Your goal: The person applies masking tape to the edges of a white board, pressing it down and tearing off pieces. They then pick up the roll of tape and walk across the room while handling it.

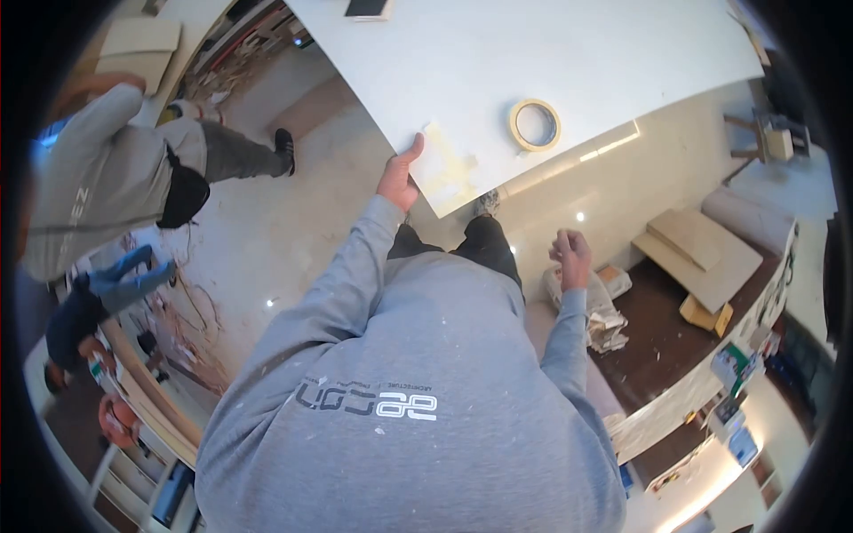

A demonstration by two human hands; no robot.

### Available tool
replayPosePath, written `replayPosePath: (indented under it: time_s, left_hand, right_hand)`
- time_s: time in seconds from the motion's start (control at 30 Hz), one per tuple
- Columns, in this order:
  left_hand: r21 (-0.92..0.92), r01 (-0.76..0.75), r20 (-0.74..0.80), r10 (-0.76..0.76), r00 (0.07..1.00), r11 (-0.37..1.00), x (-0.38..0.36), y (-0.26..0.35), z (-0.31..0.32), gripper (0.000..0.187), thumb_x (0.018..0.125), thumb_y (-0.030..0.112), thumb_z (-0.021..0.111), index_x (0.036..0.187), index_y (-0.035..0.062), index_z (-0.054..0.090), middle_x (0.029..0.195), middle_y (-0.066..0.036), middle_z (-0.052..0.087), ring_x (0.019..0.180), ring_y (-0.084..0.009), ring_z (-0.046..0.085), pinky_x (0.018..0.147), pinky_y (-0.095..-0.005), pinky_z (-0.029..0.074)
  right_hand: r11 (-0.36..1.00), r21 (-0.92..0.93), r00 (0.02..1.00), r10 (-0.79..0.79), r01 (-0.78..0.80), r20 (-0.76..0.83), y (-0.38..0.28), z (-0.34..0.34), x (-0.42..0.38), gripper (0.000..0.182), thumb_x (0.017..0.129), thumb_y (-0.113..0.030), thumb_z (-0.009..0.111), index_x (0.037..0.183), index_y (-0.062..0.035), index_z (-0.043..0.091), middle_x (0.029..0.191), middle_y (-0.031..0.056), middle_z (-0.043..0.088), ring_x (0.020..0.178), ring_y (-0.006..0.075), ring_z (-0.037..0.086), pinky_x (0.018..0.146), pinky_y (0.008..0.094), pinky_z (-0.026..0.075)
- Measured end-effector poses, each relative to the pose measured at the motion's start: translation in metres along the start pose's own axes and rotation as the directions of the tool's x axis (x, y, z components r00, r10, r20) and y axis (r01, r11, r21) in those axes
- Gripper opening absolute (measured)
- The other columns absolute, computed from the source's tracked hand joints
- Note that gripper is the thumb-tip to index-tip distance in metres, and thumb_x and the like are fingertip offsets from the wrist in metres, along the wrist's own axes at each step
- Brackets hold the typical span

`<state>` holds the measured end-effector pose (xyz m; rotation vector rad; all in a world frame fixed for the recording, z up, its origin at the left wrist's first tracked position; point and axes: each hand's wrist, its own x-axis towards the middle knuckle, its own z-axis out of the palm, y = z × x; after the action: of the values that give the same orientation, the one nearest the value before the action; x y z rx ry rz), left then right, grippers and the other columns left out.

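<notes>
My left hand (399,176) grips the near edge of a large white board (551,53), thumb on top, close to its corner. A yellowish patch (447,167) of tape or glue marks the board right beside that hand. A roll of masking tape (534,123) lies flat on the board a little farther along. My right hand (571,253) hangs free below the board, fingers loosely curled, holding nothing. My grey sweatshirt (418,400) fills the lower middle of the view.
Another person in grey (124,178) stands at the left, and someone in blue (98,302) crouches below them. Crumpled paper (600,311) lies on the floor by my right hand. Flat boards (697,253) rest on a dark surface at right. A dark phone-like object (367,8) sits on the board's far side.
</notes>
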<state>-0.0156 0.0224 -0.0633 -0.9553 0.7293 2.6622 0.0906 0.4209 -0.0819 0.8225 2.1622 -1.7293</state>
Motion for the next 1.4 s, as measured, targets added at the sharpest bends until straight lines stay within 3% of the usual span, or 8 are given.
replayPosePath:
  time_s: [0.17,0.27,0.37,0.57,0.7,1.07,1.17,1.4]
  left_hand:
    - [0.008,-0.091,-0.032,0.091,0.995,0.996,-0.004,-0.013,0.007,0.057,0.096,0.032,0.079,0.14,0.0025,0.058,0.138,-0.013,0.065,0.129,-0.0295,0.061,0.111,-0.0466,0.05]
    - [0.027,-0.096,-0.013,0.096,0.995,0.995,-0.007,-0.015,0.007,0.06,0.097,0.033,0.078,0.141,0.0005,0.056,0.141,-0.014,0.063,0.133,-0.0289,0.059,0.114,-0.046,0.049]
    - [0.061,-0.085,-0.022,0.086,0.996,0.995,-0.004,-0.013,0.002,0.06,0.096,0.033,0.079,0.141,0.0001,0.056,0.14,-0.013,0.064,0.131,-0.0281,0.061,0.113,-0.0449,0.05]
    - [0.046,-0.13,0.039,0.128,0.991,0.99,-0.002,-0.017,-0.002,0.061,0.096,0.034,0.079,0.141,-0.0009,0.056,0.139,-0.013,0.065,0.129,-0.0256,0.063,0.112,-0.0423,0.052]
    - [0.006,-0.072,0.064,0.071,0.995,0.997,-0.012,-0.041,-0.009,0.061,0.096,0.035,0.079,0.141,-0.0005,0.057,0.139,-0.013,0.065,0.129,-0.025,0.063,0.112,-0.0418,0.052]
    - [-0.136,-0.008,0.137,0.027,0.99,0.991,-0.043,-0.077,-0.011,0.057,0.098,0.038,0.077,0.135,-0.0006,0.061,0.133,-0.012,0.069,0.122,-0.0229,0.066,0.106,-0.0387,0.052]
    - [-0.124,0.006,0.183,0.017,0.983,0.992,-0.033,-0.065,-0.016,0.053,0.098,0.035,0.077,0.135,-0.0002,0.061,0.131,-0.011,0.069,0.123,-0.0229,0.066,0.108,-0.0384,0.051]
    - [-0.149,0.024,0.133,-0.004,0.991,0.989,-0.024,-0.059,-0.018,0.048,0.096,0.027,0.08,0.132,0.001,0.062,0.126,-0.009,0.07,0.12,-0.0241,0.066,0.107,-0.0399,0.051]
  right_hand:
    - [0.892,0.345,0.889,0.119,-0.291,0.442,-0.116,0.062,0.046,0.044,0.105,-0.035,0.067,0.131,-0.0011,0.056,0.119,0.0112,0.066,0.1,0.0227,0.068,0.086,0.0383,0.059]
    - [0.807,0.326,0.711,0.157,-0.492,0.685,-0.125,0.092,0.071,0.045,0.104,-0.033,0.069,0.132,-0.0025,0.052,0.121,0.0107,0.063,0.105,0.0266,0.067,0.094,0.0457,0.059]
    - [0.825,0.39,0.797,0.114,-0.408,0.594,-0.108,0.114,0.079,0.041,0.103,-0.03,0.071,0.128,-0.003,0.053,0.114,0.0099,0.064,0.102,0.0279,0.067,0.094,0.0488,0.059]
    - [0.879,0.341,0.825,0.099,-0.335,0.556,-0.112,0.116,0.073,0.036,0.109,-0.025,0.059,0.128,0.0036,0.048,0.117,0.0156,0.061,0.107,0.0324,0.064,0.103,0.0534,0.057]
    - [0.874,0.339,0.785,0.074,-0.348,0.615,-0.102,0.096,0.07,0.035,0.112,-0.02,0.052,0.135,0.0053,0.048,0.133,0.02,0.06,0.121,0.037,0.062,0.108,0.0542,0.054]
    - [0.904,0.258,0.775,0.114,-0.34,0.622,-0.078,0.046,0.069,0.037,0.11,-0.024,0.058,0.14,-0.0037,0.051,0.139,0.0124,0.06,0.13,0.0322,0.058,0.115,0.0534,0.05]
    - [0.9,0.297,0.799,0.086,-0.318,0.595,-0.077,0.047,0.063,0.038,0.108,-0.033,0.062,0.131,-0.0037,0.055,0.126,0.0121,0.065,0.114,0.0298,0.066,0.104,0.0499,0.057]
    - [0.855,0.346,0.856,0.192,-0.386,0.481,-0.089,0.03,0.03,0.048,0.106,-0.046,0.062,0.127,-0.0035,0.056,0.121,0.0156,0.064,0.119,0.0304,0.064,0.104,0.0513,0.054]
